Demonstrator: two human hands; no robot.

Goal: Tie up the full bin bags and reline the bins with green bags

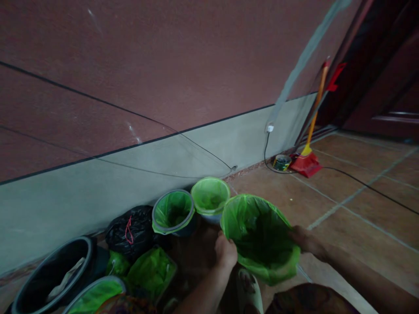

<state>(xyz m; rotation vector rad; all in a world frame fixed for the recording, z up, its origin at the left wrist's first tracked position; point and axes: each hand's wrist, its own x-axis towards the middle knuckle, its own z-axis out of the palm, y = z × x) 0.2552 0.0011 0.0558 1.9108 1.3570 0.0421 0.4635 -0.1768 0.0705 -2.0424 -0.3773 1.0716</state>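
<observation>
Between my two hands is a trash bin (262, 235) lined with a green plastic bag, its mouth tilted up toward me. My left hand (225, 252) is closed on the left rim, and my right hand (303, 240) grips the right rim, its fingers partly hidden. The bag is folded over the rim all round, and the inside looks dark. Just beyond it stand a pale bin (210, 196) and a dark bin with a grey ring (173, 211), both lined with green bags.
A tied black garbage bag (132, 233), a large dark bucket (54, 279) and more green-lined bins (152, 270) line the wall at left. A broom (316, 109), red dustpan (306, 165) and tin (282, 162) stand by the door. A black cable (369, 185) crosses the floor.
</observation>
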